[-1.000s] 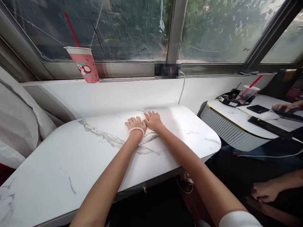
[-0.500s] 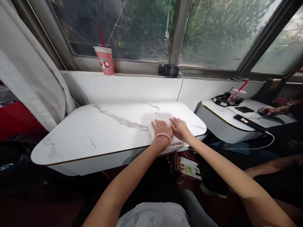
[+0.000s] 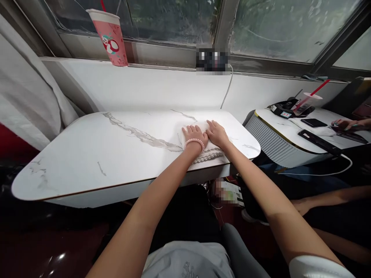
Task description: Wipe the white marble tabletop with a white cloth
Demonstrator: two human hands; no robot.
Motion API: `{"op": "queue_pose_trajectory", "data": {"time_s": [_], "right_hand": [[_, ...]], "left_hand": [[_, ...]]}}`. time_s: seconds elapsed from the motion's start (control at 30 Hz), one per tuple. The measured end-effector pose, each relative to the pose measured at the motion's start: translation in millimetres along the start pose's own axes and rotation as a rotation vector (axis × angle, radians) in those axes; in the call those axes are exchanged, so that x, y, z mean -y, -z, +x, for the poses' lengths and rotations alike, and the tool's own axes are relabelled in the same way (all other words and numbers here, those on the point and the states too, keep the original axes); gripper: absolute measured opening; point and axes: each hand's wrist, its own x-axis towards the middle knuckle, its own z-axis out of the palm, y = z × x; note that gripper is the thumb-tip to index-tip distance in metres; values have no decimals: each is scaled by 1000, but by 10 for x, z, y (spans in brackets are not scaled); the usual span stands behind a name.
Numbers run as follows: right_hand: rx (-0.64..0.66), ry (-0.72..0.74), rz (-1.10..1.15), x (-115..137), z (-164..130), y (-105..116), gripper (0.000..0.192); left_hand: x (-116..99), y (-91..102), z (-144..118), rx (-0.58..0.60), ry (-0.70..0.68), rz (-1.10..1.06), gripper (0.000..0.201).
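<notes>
White cloth [image 3: 211, 154], soft-looking and folded in layers with a wavy, bumpy edge, lies towards three o'clock from the middle of the smooth, round-cornered desk [image 3: 84, 154], which has grey marble-like veins. The left hand [image 3: 194, 134], wearing a knobbly pink bracelet [image 3: 194, 141], and the right hand [image 3: 217, 134] rest on it, their fingers stretched out and ungripping. From the cloth, a tapered pink cup [image 3: 113, 40] stands between ten and eleven o'clock.

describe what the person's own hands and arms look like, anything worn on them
Both hands are ungloved and the forearms bare. The left hand has a pink, beaded-looking bracelet at its wrist; the right hand shows none. A white sleeve ends on the right arm; the left sleeve is out of view.
</notes>
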Motion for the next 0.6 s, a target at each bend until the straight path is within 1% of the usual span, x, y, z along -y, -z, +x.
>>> {"op": "queue_pose_trajectory", "data": {"time_s": [0.07, 0.13, 0.3, 0.37, 0.5, 0.6], "right_hand": [[-12, 40, 30, -21, 234, -71, 54], [-25, 49, 63, -37, 471, -142, 51], [-99, -67, 124, -76, 1066, -362, 42], [-132, -84, 163, -124, 1292, -460, 40], [-261, -34, 251, -308, 1678, -615, 33], [-342, 18, 282, -468, 1884, -665, 26]], "left_hand": [[48, -12, 227, -12, 13, 4, 67], [97, -20, 471, -20, 12, 10, 66], [189, -52, 1100, -67, -11, 9, 63], [196, -67, 1317, -98, 3, 13, 61], [156, -96, 1663, -148, 15, 25, 58], [100, -127, 1852, -178, 17, 31, 53]]}}
